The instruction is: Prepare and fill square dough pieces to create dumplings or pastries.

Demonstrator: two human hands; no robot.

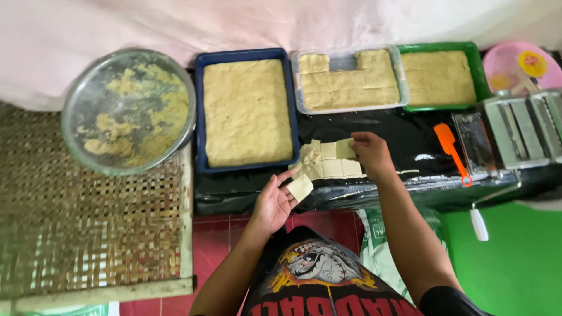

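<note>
Looking down from head height, two bare hands work over a low surface covered in black plastic sheet (410,146). A cluster of cut dough squares (328,164) lies on that sheet and serves as the landmark. The left hand (274,205) sits just below and left of the cluster, palm up and mostly open, with one loose dough square (300,187) resting against its fingertips, close to the cluster's lower left corner. The right hand (370,155) rests at the cluster's upper right edge, fingers pinched on the corner of a square (345,149) that lifts slightly off the rest.

Directly above the cluster stands a clear plastic tray (351,79) of scored dough with one piece missing. Left of the cluster is a blue tray (246,111) filled with an uncut dough slab, and further left a metal bowl (129,111) smeared with dough scraps, sitting partly on a woven bamboo mat (88,228). Up and right of the cluster is a green tray (442,76) of dough. Right of the cluster lie an orange spatula (452,152) and a metal pasta roller (521,129).
</note>
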